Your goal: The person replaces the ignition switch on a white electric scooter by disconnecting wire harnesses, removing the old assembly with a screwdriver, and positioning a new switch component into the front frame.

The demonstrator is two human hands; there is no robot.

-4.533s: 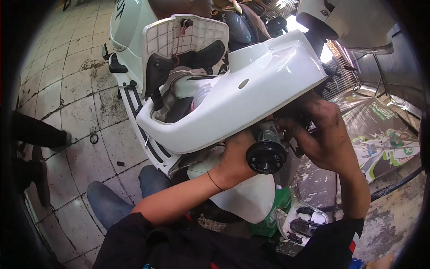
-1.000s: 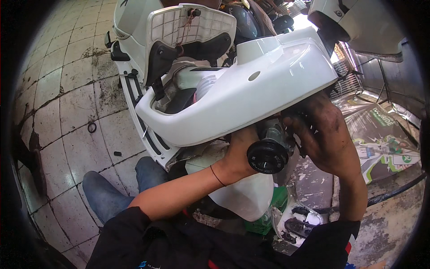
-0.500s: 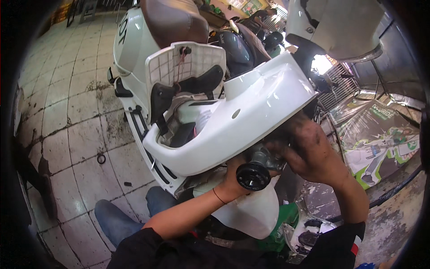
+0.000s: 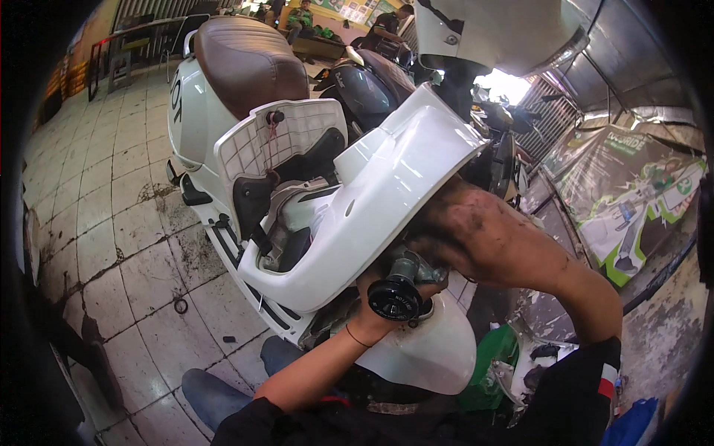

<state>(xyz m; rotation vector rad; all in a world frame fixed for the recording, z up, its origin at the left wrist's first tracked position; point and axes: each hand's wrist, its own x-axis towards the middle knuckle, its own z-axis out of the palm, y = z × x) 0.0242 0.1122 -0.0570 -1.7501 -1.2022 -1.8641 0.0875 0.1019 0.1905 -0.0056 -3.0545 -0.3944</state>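
My left hand (image 4: 376, 321) is closed around a grey metal cylinder with a round black cap (image 4: 396, 299), which looks like a scooter ignition lock. Most of its fingers are behind that part. Above and to the right, my right hand (image 4: 465, 223) reaches under the edge of a white scooter body panel (image 4: 387, 193). Its fingers are curled in shadow close to the lock's metal body; what they grip is hidden. The panel leans across the front of a white scooter, just beyond both hands. Below the lock is a rounded white fender (image 4: 424, 349).
The scooter's brown seat (image 4: 249, 67) and upright inner cover (image 4: 282, 141) stand beyond the panel. Another white panel (image 4: 498, 37) hangs at upper right. Dark motorbikes (image 4: 364, 85) stand behind. A black ring (image 4: 180, 305) lies on the tiled floor. A green piece (image 4: 487, 364) sits at lower right.
The view has shifted, so the scooter and panel appear further left. My right hand has moved deeper under the panel edge, with its back turned more upward. My left hand still holds the lock.
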